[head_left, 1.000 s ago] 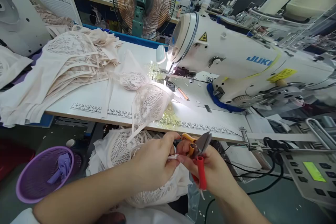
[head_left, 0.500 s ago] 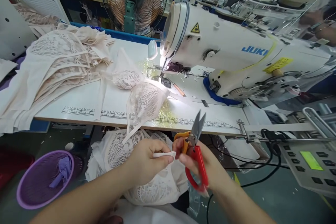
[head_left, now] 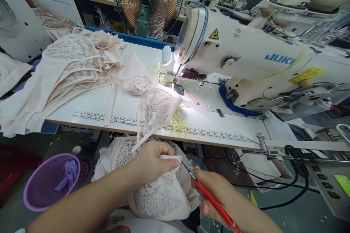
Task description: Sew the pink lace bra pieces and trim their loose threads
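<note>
My left hand [head_left: 153, 162] is closed in a pinch on the end of a white fabric band [head_left: 168, 157]. My right hand [head_left: 214, 191] grips red-handled scissors [head_left: 212, 198], seen nearly edge-on. Their blade tips meet the edge of the pinched band; I cannot tell how far apart the blades are. Below both hands, a pile of white lace bras [head_left: 158, 202] rests over my lap. Above them, another lace bra [head_left: 157, 107] lies on the sewing table [head_left: 218, 125], one cup close to the needle and a strap hanging over the front edge.
The sewing machine [head_left: 246, 51] stands at the right, its needle area lit. A stack of lace pieces [head_left: 73, 65] lies on the left of the table. Behind is a fan [head_left: 149, 2]. A purple basket [head_left: 51, 185] with cloth sits on the floor. A control panel [head_left: 328, 182] is at right.
My right hand has turned the scissors from pointing upward to lying toward the band, blade tips now at it. My left hand keeps its pinch. The whole view has shifted slightly.
</note>
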Tool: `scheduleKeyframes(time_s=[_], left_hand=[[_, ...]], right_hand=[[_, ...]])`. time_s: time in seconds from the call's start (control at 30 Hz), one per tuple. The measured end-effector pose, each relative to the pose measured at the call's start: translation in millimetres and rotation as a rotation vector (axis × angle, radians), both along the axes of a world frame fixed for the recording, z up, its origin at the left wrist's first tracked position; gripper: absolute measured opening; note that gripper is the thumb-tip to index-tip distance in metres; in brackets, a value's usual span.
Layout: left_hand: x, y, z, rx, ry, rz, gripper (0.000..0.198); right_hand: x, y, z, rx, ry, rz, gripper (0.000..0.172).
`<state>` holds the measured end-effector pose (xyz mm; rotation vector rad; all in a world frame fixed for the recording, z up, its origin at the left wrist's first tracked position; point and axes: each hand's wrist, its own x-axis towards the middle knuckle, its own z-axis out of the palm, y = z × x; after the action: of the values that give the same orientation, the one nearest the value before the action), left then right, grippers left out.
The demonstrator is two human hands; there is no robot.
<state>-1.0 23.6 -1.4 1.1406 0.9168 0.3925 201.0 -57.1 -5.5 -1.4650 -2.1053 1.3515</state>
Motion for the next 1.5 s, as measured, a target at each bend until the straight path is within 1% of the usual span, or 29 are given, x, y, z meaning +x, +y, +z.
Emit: scheduleKeyframes(time_s=[0.23, 0.4, 0.5, 0.57, 0.63, 0.7, 0.77, 0.83, 0.9, 0.97, 1.03, 1.1, 1.17, 1.23, 1.33, 1.5], left_hand=[[-1.2, 0.9, 1.2, -0.018, 0.001, 0.030, 0.021], [-1.0, 2.0, 0.8, -0.052, -0.004, 0.028, 0.021], [-1.0, 2.4, -0.5, -0.066, -0.003, 0.038, 0.021], [-1.8, 2.7, -1.6, -0.057, -0.005, 0.047, 0.021], [-3.5, 2.7, -2.2, -0.025, 0.004, 0.050, 0.020], [-6.4, 2.1, -1.6, 0.021, -0.001, 0.052, 0.019], [-10.5, 0.7, -0.2, 0.059, -0.036, 0.076, 0.020], [-15.5, -1.5, 1.0, 0.084, -0.096, 0.114, 0.020], [-21.6, -3.6, 0.4, 0.126, -0.157, 0.157, 0.020], [-29.5, -5.1, -2.2, 0.167, -0.181, 0.209, 0.018], [-39.6, -6.4, -6.4, 0.181, -0.152, 0.284, 0.017], [-51.8, -7.6, -10.7, 0.193, -0.115, 0.365, 0.015], [-64.9, -9.3, -14.1, 0.230, -0.095, 0.439, 0.012], [-77.5, -11.5, -16.2, 0.286, -0.077, 0.492, 0.009], [-92.8, -15.4, -17.4, 0.364, -0.053, 0.508, 0.006], [-105.0, -22.4, -15.8, 0.464, -0.030, 0.446, 0.002]], right_hand=[[1.9, -4.1, -6.1, 0.018, -0.035, -0.075, 0.048], [-1.1, -4.5, -9.4, 0.023, 0.000, -0.112, 0.049], [-3.3, -5.4, -17.4, -0.002, 0.014, -0.138, 0.048], [-3.6, -5.9, -24.9, 0.025, 0.027, -0.160, 0.047], [-2.8, -5.5, -30.5, 0.089, 0.039, -0.198, 0.048], [-1.9, -3.8, -31.7, 0.148, 0.065, -0.258, 0.048], [-3.0, -1.5, -29.0, 0.182, 0.125, -0.316, 0.044], [-8.3, 0.7, -26.0, 0.200, 0.216, -0.353, 0.038], [-18.9, 2.0, -26.0, 0.200, 0.319, -0.362, 0.038], [-33.3, 2.1, -29.9, 0.149, 0.419, -0.377, 0.034], [-47.5, 0.9, -36.0, 0.064, 0.491, -0.414, 0.028], [-57.9, -1.3, -41.5, 0.018, 0.502, -0.474, 0.027], [-63.5, -4.0, -45.1, 0.020, 0.452, -0.511, 0.028], [-65.8, -6.5, -46.1, 0.043, 0.383, -0.516, 0.025], [-66.9, -8.7, -43.9, 0.081, 0.347, -0.487, 0.019], [-64.1, -8.1, -37.6, 0.202, 0.315, -0.370, 0.018]])
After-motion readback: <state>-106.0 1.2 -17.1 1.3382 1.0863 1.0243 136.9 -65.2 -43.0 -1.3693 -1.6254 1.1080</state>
